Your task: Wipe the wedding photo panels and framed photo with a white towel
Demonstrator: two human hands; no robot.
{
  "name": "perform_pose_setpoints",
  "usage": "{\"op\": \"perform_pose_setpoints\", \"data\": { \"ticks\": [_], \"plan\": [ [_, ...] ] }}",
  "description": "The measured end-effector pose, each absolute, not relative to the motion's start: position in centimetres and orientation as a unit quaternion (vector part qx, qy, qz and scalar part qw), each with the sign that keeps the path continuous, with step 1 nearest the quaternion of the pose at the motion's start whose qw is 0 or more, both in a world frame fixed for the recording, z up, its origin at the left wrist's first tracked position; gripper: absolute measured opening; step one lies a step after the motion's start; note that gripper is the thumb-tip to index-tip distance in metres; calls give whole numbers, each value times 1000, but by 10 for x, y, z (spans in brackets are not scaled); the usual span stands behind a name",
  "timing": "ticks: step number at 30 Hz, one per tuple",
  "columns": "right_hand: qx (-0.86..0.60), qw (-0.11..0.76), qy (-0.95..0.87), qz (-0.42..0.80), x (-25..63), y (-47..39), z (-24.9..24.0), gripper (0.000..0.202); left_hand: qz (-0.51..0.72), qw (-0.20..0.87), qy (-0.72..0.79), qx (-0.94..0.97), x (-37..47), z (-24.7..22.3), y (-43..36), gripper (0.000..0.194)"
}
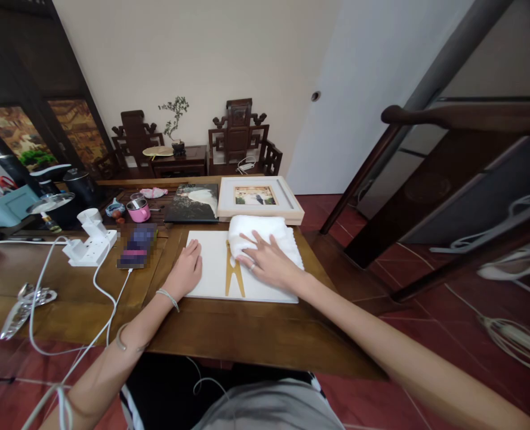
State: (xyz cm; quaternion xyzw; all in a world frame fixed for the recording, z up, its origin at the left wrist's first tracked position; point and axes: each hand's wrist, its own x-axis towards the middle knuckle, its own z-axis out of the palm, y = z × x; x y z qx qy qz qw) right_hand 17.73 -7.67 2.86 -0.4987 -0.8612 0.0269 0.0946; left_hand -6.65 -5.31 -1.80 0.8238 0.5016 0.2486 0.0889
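A flat white board (209, 272) lies on the wooden table before me, with a gold figure shaped like a pair of legs on it (233, 278). Fingers stretched out, my left hand (185, 270) rests flat on the board's left edge. Spread over a folded white cloth (256, 230), my right hand (267, 257) presses on it at the board's upper right. The cloth covers the top part of the gold shape. What lies under the cloth is hidden.
Behind the board are a framed picture (287, 206) and a dark book (192, 202). Left stand a pink mug (138, 210), a phone (137, 246), a white power strip (90, 248) with trailing cables, and a silver clip-like object (18, 313). A dark wooden chair (381, 221) stands right.
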Motion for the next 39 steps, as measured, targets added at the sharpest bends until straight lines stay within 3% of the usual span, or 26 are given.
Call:
{"op": "perform_pose_setpoints", "data": {
  "ticks": [13, 28, 35, 39],
  "plan": [
    [-411, 109, -904, 49, 166, -171, 23, 30, 249, 90, 504, 822, -65, -17, -55, 41],
    [-437, 108, -889, 78, 153, -61, 36, 44, 250, 82, 502, 824, -66, -19, -52, 41],
    [-424, 81, -892, 131, 160, -129, 42, 33, 240, 80, 506, 824, -66, -21, -52, 42],
    [-404, 44, -898, 167, 163, -168, 47, 40, 243, 75, 505, 824, -66, -22, -52, 41]
  ]
}}
